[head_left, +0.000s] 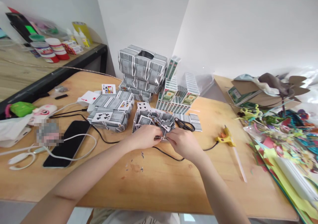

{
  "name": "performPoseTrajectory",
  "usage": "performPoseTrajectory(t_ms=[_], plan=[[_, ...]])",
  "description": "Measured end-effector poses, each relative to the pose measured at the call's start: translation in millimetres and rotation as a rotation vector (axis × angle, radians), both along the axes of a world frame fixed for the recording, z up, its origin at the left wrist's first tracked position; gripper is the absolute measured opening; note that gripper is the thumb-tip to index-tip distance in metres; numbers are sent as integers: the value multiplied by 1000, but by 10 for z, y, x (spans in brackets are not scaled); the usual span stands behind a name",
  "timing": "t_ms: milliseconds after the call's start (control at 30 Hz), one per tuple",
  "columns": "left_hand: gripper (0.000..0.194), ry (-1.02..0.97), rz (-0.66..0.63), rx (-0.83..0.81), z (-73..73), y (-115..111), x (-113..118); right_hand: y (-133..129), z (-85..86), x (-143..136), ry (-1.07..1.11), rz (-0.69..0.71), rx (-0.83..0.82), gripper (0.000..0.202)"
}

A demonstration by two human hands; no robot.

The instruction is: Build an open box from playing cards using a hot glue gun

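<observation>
An open-topped box built from playing cards (136, 119) stands mid-table, with loose cards and cut pieces inside it. My left hand (148, 136) is closed at the box's near side, fingers curled onto the card wall. At the near right corner, my right hand (184, 141) pinches the wall's edge; its fingertips are partly hidden. Black-handled scissors (185, 124) lie just behind my right hand, beside face-down cards (195, 122). Left of the box sits a closed block of folded cards (111, 105) with loose face-up cards on top.
Behind rises a tall card structure (141, 66) beside stacked green-and-white card boxes (171, 99). A yellow glue gun (225, 137) lies to the right, its cord crossing near my hands. A phone (68, 144) and cables lie left; craft pieces (280, 121) crowd the right edge.
</observation>
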State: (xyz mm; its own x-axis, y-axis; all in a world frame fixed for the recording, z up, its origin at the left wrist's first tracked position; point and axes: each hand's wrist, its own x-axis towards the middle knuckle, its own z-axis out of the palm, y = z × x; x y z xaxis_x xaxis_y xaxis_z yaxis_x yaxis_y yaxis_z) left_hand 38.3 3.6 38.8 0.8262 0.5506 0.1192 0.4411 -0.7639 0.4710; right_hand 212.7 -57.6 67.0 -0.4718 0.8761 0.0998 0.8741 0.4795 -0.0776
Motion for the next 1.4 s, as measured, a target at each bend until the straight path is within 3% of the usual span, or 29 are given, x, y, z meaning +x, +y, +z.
performPoseTrajectory(t_ms=[600,933,1400], plan=[[15,43,4,-18,-3,9,-1,-13,-4,-12,-89,16,33,17],[11,7,10,-27,-28,3,-6,-13,-19,-20,32,5,-28,15],[12,15,4,-42,5,10,6,-12,-31,-32,-42,55,16,19]])
